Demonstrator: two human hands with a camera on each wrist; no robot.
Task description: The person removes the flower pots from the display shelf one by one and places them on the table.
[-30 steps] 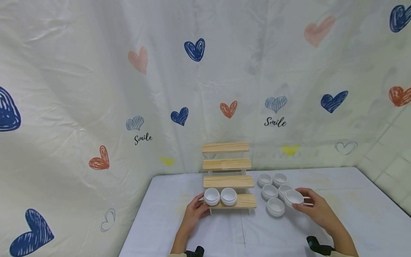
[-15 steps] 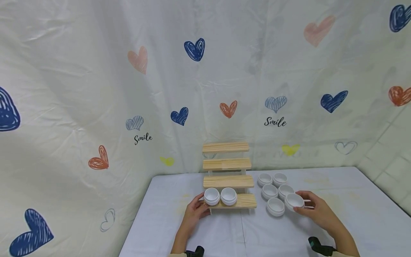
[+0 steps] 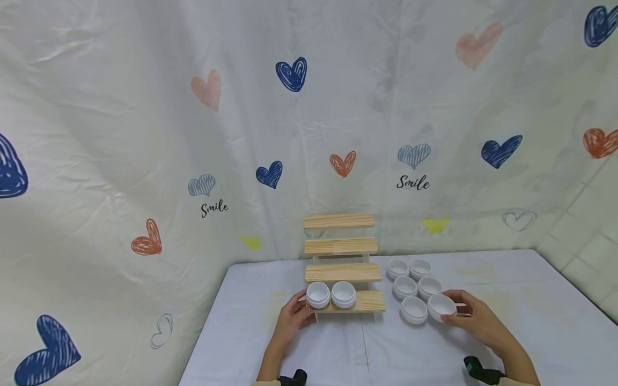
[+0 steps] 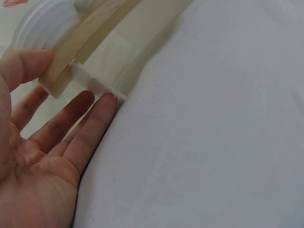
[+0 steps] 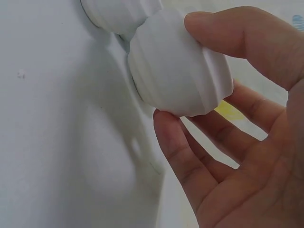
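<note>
My left hand (image 3: 291, 316) holds the left end of the lowest board of a stepped wooden display stand (image 3: 369, 302). In the left wrist view the thumb lies on the board (image 4: 59, 76) and fingertips touch its clear leg (image 4: 92, 80). Two white ridged bowls (image 3: 318, 295) stand side by side on that board. On the right, my right hand (image 3: 475, 316) grips another white bowl (image 5: 173, 61) by its side, thumb opposite the fingers. This bowl is at the near right of a cluster of similar bowls (image 3: 414, 310); whether its base touches the table is unclear.
The stand's three upper boards (image 3: 343, 272) carry nothing. A white cloth covers the table (image 3: 401, 354), whose right edge slopes away. Behind it hangs a white curtain (image 3: 367, 118) printed with hearts. Each wrist wears a black strap (image 3: 483, 370).
My right hand has lowered its bowl slightly and brought it toward me, leaving the bowl behind it more visible. The left hand and stand have stayed in place.
</note>
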